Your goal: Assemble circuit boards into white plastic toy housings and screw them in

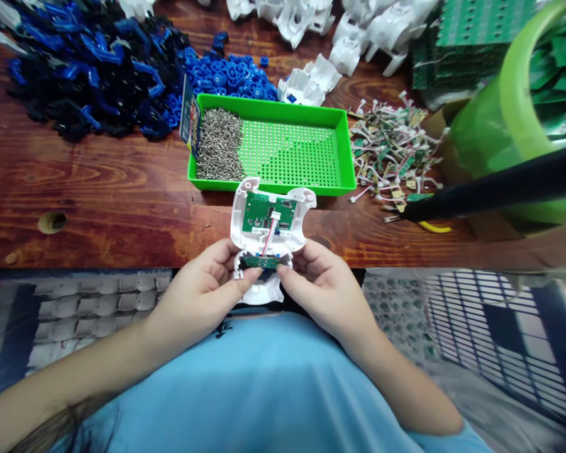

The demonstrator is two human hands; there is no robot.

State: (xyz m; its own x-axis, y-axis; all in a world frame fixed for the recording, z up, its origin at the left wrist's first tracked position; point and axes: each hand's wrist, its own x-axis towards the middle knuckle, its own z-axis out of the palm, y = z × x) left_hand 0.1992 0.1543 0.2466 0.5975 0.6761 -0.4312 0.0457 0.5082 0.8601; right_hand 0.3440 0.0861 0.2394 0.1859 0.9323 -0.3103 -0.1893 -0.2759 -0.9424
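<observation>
Between my two hands, at the table's front edge, is a white plastic housing (238,220) with its inside facing up. A green circuit board (259,207) sits in its upper part. From a white plug on that board, thin red and white wires (268,239) run down to a small circuit board (252,262) in the lower part. My left hand (212,277) grips the lower part's left side, thumb on the small board's edge. On the other side my right hand (318,277) grips it the same way, thumb at the board's right end. Fingers behind the housing are partly hidden.
Just beyond stands a green basket (302,189) with small screws (219,145). Blue and black plastic parts (99,69) are heaped back left, white shells (311,78) at the back. Wired small boards (396,148) lie right, beside a black rod-like tool (490,182) and a green bucket (490,119).
</observation>
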